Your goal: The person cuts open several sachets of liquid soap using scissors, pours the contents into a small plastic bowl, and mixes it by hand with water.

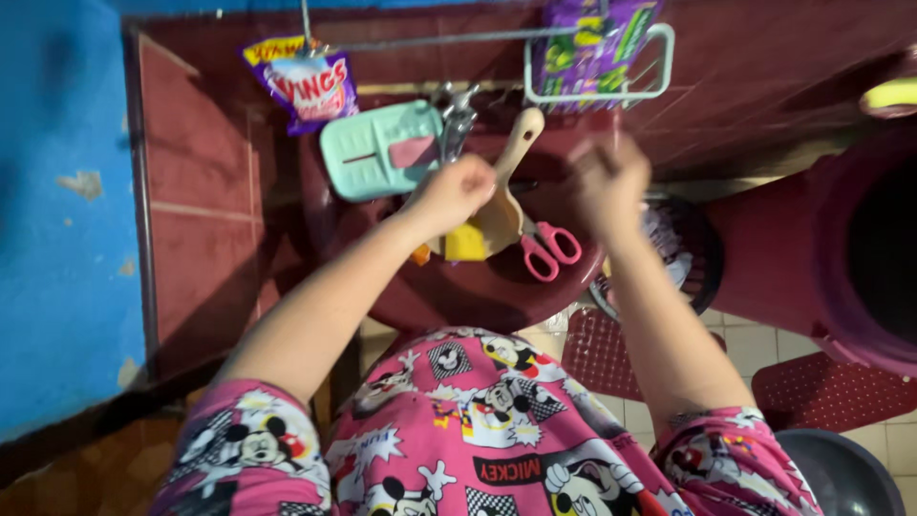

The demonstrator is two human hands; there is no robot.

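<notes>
Wooden spatula (506, 196) lies in the maroon basin (449, 296), handle propped on the rim, beside pink scissors (546, 250). Left hand (457, 191) is fisted, seemingly around a yellow sponge (465, 243) at the blade. Right hand (611, 182) is blurred; can't tell its grip.

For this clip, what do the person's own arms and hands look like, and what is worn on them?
Both arms are bare from the short sleeves down. The left hand and the right hand wear no gloves; no rings, watch or bracelets show, though the right hand is motion-blurred. The sleeves belong to a bright pink top printed with cartoon mouse figures, checkered patches and starburst shapes in black, white, red and yellow.
</notes>
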